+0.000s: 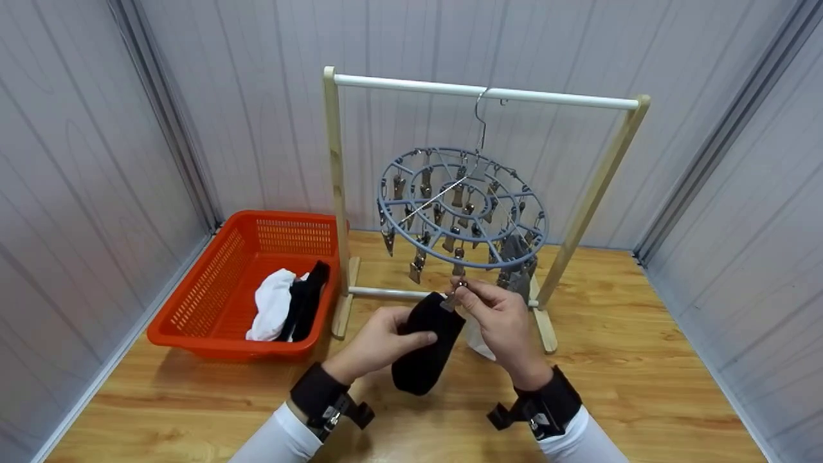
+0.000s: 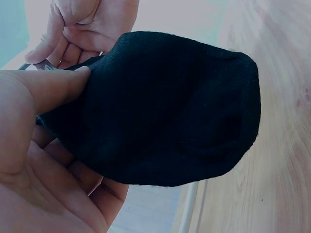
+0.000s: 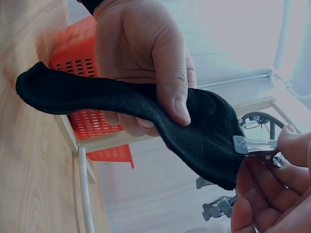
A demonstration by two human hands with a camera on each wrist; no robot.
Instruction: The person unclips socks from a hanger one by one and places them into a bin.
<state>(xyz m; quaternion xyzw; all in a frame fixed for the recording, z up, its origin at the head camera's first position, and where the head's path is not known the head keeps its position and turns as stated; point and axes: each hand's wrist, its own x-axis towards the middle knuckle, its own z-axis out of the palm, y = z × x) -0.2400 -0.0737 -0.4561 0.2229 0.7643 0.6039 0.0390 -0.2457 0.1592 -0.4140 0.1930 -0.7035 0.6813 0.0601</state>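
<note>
A black sock [image 1: 427, 347] hangs below the front rim of a round grey clip hanger [image 1: 443, 257]. My left hand [image 1: 379, 344] pinches it, thumb in front and fingers behind. With thumb and fingers my right hand [image 1: 505, 318] grips a metal clip [image 3: 255, 145] at the sock's upper edge; in the right wrist view the clip's jaws overlap the fabric. The sock [image 2: 165, 111] fills the middle of the left wrist view and hides part of the right hand. Grey fabric [image 1: 516, 257] hangs at the hanger's right side, and a pale piece [image 1: 479, 341] shows partly behind my right hand.
An orange basket [image 1: 186, 289] at the left holds a white cloth item [image 1: 273, 302] and black ones [image 1: 307, 299]. The hanger hooks over the white bar [image 1: 418, 86] of a wooden-legged rack [image 1: 591, 193]. Several unused clips [image 1: 416, 267] dangle from the hanger. Panelled walls enclose the wooden floor.
</note>
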